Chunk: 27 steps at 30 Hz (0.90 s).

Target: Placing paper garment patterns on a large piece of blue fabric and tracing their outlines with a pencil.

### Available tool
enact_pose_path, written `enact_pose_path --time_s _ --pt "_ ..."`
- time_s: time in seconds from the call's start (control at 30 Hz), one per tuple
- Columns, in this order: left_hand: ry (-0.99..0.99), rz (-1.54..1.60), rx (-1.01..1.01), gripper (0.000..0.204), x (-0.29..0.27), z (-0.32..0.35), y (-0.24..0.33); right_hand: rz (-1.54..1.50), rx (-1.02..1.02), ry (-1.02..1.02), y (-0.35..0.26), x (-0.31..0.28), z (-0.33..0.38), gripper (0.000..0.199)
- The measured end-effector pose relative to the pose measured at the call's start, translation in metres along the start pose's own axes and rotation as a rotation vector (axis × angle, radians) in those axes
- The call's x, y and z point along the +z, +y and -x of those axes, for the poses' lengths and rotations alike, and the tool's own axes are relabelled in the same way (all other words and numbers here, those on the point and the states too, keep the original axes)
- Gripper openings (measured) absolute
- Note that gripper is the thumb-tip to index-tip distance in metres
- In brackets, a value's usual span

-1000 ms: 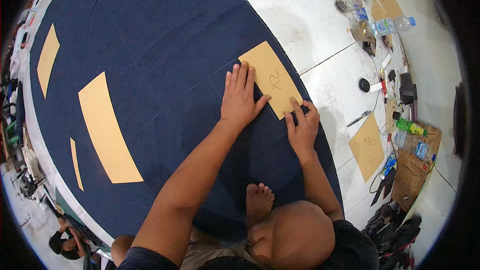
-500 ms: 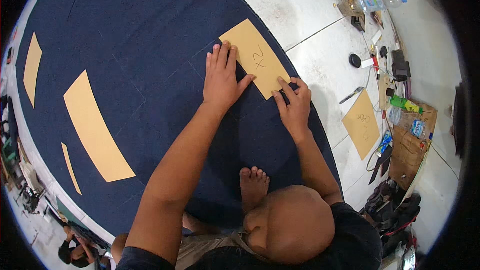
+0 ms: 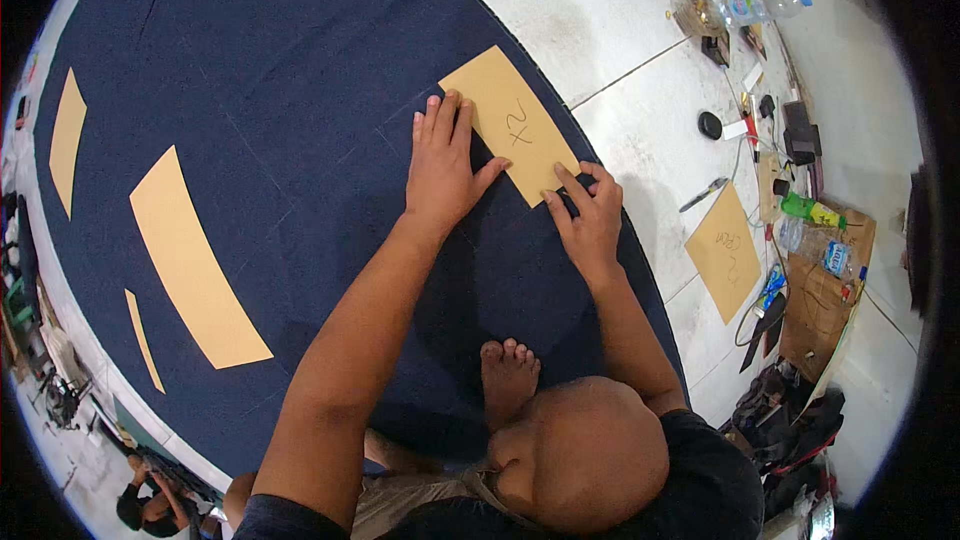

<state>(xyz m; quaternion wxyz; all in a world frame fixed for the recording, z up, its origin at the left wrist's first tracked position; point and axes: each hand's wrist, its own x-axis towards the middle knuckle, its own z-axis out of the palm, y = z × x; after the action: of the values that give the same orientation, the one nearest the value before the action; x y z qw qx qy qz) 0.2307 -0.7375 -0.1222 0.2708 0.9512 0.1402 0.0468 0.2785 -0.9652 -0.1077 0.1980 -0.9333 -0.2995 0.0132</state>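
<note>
A tan card pattern piece [image 3: 515, 120] with a handwritten mark lies on dark blue fabric [image 3: 330, 80], close to the cloth's right edge. My left hand [image 3: 440, 165] lies flat with fingers stretched; its fingertips and thumb touch the card's left edge. At the card's lower right end is my right hand [image 3: 588, 215], its thumb and forefinger gripping the corner and the other fingers bent near the fabric edge. Farther left on the cloth lie a wide curved pattern piece [image 3: 195, 265], a narrow strip [image 3: 144, 340] and another tan piece [image 3: 68, 145].
On the pale tiled floor to the right are another tan card [image 3: 725, 255], a pen [image 3: 703, 194], a round black object [image 3: 710, 125], cables and plastic bottles [image 3: 765, 6]. My bare foot [image 3: 510, 370] stands on the fabric. Another person [image 3: 150, 505] is at the lower left.
The whole view has shifted slightly, so things sit a little lower in it. Both hands keep their places on the card.
</note>
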Motion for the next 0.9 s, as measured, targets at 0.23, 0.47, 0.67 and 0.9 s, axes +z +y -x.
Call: enact_pose_path --time_s 0.23,0.47,0.67,0.9 --pt "-0.019 0.017 -0.013 0.089 -0.003 -0.0004 0.0041 0.007 -0.008 0.003 0.0026 0.0005 0.0026 0.041" --pt "0.015 -0.001 0.011 0.089 -0.0024 0.0005 0.0037 0.033 -0.028 -0.006 0.0007 0.0031 0.0066 0.04" --pt "-0.031 0.011 -0.035 0.09 -0.0057 0.0003 0.0038 0.021 -0.037 -0.011 0.0024 0.0026 0.0031 0.04" --pt "-0.075 -0.056 -0.04 0.094 -0.0065 -0.002 0.0062 0.04 -0.049 0.024 0.0016 0.0028 0.0046 0.041"
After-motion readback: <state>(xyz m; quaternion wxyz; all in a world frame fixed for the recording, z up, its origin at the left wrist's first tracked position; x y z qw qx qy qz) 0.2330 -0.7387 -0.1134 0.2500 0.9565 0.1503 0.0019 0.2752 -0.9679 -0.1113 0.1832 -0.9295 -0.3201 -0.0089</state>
